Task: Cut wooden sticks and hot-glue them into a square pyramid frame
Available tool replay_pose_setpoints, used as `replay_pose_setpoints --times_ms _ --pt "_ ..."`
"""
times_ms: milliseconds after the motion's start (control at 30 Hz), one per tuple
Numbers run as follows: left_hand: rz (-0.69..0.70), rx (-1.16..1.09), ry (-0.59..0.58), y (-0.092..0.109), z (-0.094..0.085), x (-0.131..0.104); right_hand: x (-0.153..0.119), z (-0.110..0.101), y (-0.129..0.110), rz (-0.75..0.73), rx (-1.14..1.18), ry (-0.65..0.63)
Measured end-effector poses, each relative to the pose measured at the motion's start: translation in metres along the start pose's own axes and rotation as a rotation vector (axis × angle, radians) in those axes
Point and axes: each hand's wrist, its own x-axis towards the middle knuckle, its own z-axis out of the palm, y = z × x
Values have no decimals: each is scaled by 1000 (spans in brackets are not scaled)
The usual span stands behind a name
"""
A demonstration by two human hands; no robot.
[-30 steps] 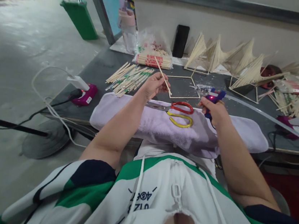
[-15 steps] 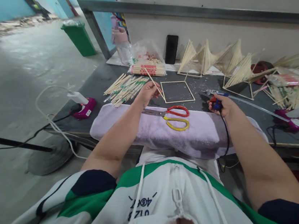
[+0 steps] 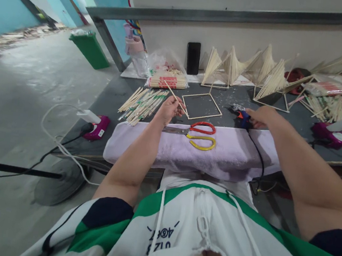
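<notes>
My left hand (image 3: 172, 108) is closed on a thin wooden stick (image 3: 170, 89), which slants up to the left. Its lower end meets the near left corner of a square stick frame (image 3: 204, 117) lying on the dark table. Just behind a blue hot glue gun (image 3: 244, 119), which points left, is my right hand (image 3: 259, 116), its fingers curled; what they grip is hidden. A black cord runs down from the gun. Scissors (image 3: 188, 132) with one red and one yellow handle lie on a lilac towel (image 3: 174, 153) between my arms.
Loose sticks (image 3: 144, 105) lie left of my left hand, with bagged sticks (image 3: 168, 81) behind. A phone (image 3: 193, 59) leans against the wall beside finished stick models (image 3: 235, 67). Magenta power sockets (image 3: 97, 129) sit at left and right (image 3: 328, 136). A green bin (image 3: 90, 49) stands on the floor.
My right hand has shifted right, from around the glue gun to behind it. The long clear glue stick trailing from the gun no longer shows. My left hand stays at the frame's corner.
</notes>
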Motion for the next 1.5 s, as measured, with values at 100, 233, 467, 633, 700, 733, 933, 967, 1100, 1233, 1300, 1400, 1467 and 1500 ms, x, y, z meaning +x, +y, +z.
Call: replay_pose_setpoints --times_ms 100,233,467,633,700,733,933,967,1100,1233,1300,1400,1467,1500 --pt "21 1 3 -2 1 1 -8 -3 -6 -52 -133 41" --pt "57 16 4 -7 1 4 -34 30 -37 -335 -50 235" --pt "132 21 55 -12 -6 9 -54 102 -99 -677 221 209" --pt "152 50 103 -14 -8 11 -45 123 -101 -765 201 209" --pt "151 72 104 -15 -6 11 -44 126 -98 -791 161 197" --pt "148 80 102 -16 -5 12 -44 127 -97 -807 143 192" --pt "169 109 116 -20 -2 13 -51 126 -99 -823 53 156" --pt "187 116 114 -21 -2 13 -52 126 -99 -823 45 154" --pt "230 155 93 -23 -1 12 -52 125 -99 -831 37 148" --pt "225 216 84 -23 0 10 -51 125 -99 -834 50 143" --pt "230 224 74 -23 0 9 -51 124 -99 -841 43 137" --pt "235 230 65 -24 -1 9 -52 124 -100 -852 25 123" --pt "237 243 58 -25 -3 10 -51 124 -100 -866 17 112" --pt "239 249 56 -26 -3 10 -50 125 -100 -874 15 108"
